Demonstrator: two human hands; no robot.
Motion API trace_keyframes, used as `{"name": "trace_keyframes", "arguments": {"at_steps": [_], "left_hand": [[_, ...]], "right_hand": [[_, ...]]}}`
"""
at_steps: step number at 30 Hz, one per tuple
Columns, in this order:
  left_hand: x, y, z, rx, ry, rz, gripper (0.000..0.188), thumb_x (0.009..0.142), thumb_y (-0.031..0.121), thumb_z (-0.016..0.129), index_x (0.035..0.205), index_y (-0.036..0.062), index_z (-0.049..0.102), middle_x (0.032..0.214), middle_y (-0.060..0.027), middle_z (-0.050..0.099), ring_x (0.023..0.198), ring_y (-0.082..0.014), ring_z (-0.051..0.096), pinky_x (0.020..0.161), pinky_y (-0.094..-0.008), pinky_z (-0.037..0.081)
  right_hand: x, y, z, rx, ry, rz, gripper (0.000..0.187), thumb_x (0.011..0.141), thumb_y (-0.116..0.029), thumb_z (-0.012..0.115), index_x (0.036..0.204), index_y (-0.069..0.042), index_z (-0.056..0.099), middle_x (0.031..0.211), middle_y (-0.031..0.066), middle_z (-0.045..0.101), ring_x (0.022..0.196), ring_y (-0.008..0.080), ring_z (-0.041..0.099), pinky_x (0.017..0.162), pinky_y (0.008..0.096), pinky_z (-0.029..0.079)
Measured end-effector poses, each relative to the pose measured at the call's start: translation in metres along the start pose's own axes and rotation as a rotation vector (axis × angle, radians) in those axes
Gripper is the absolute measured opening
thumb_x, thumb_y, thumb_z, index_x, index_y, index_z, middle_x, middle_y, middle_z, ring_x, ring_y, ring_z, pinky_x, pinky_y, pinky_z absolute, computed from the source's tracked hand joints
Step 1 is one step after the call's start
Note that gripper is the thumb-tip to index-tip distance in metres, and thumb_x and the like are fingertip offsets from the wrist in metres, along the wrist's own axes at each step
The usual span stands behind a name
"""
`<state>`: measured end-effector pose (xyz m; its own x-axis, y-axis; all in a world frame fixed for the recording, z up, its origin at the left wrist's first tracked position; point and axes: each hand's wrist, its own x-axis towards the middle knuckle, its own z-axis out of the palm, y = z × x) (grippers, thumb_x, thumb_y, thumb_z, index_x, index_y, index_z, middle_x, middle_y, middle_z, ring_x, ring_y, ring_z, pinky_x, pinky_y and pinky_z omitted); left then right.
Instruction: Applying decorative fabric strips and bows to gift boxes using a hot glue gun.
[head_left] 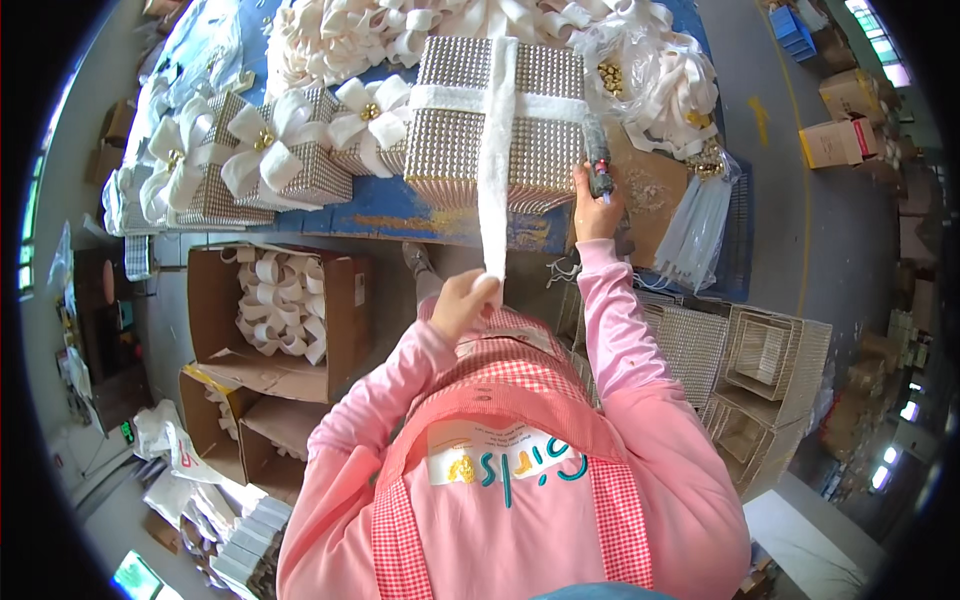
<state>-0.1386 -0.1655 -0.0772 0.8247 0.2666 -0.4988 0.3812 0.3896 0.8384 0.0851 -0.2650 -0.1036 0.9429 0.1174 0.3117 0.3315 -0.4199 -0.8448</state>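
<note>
One large beaded box (455, 145), two white strips (494, 180) crossed on it. Left of it: three smaller beaded boxes (325, 180), three flower bows (264, 140) — one per box. Right of it: one glue gun (598, 160), one bundle of translucent sticks (697, 235). Hands: two — right hand (598, 208) at its right side, left hand (465, 303) below. Below-left of it: at least two open cartons (213, 310). Ribbon loops (340, 40) beyond it: too many to count.

Upside-down teal and yellow lettering (488, 468) on pink sweatshirt (535, 540), small dark print (508, 437) on its white patch (443, 440)
</note>
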Motion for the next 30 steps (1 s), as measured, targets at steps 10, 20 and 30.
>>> {"name": "trace_keyframes", "arguments": {"at_steps": [10, 20, 30], "left_hand": [[-0.006, -0.016, -0.001, 0.332, 0.118, 0.198, 0.027, 0.083, 0.025, 0.056, 0.080, -0.0017, 0.058, 0.060, -0.0076, 0.058, 0.054, -0.0198, 0.057, 0.052, -0.0305, 0.045], [0.061, -0.038, -0.072, -0.011, 0.263, -0.372, 0.039, 0.080, 0.045, 0.057, 0.102, 0.0139, 0.059, 0.099, -0.0034, 0.063, 0.095, -0.0170, 0.058, 0.073, -0.0401, 0.040], [0.162, 0.158, -0.020, 1.474, 0.300, 0.964, 0.038, 0.091, 0.029, 0.041, 0.125, 0.0120, 0.048, 0.130, -0.0090, 0.047, 0.120, -0.0270, 0.043, 0.098, -0.0414, 0.035]], "right_hand": [[0.000, 0.009, 0.002, 0.072, -0.007, -0.016, 0.026, 0.078, -0.024, 0.069, 0.089, -0.004, 0.056, 0.074, 0.0126, 0.061, 0.065, 0.0272, 0.058, 0.060, 0.0344, 0.044], [0.001, 0.001, -0.001, 0.024, -0.015, -0.027, 0.025, 0.078, -0.023, 0.068, 0.088, -0.004, 0.056, 0.072, 0.0130, 0.060, 0.065, 0.0292, 0.059, 0.059, 0.0362, 0.044], [-0.003, 0.012, 0.010, 0.137, 0.076, 0.024, 0.026, 0.074, -0.021, 0.070, 0.087, -0.002, 0.058, 0.076, 0.0147, 0.060, 0.068, 0.0314, 0.057, 0.062, 0.0372, 0.043]]}}
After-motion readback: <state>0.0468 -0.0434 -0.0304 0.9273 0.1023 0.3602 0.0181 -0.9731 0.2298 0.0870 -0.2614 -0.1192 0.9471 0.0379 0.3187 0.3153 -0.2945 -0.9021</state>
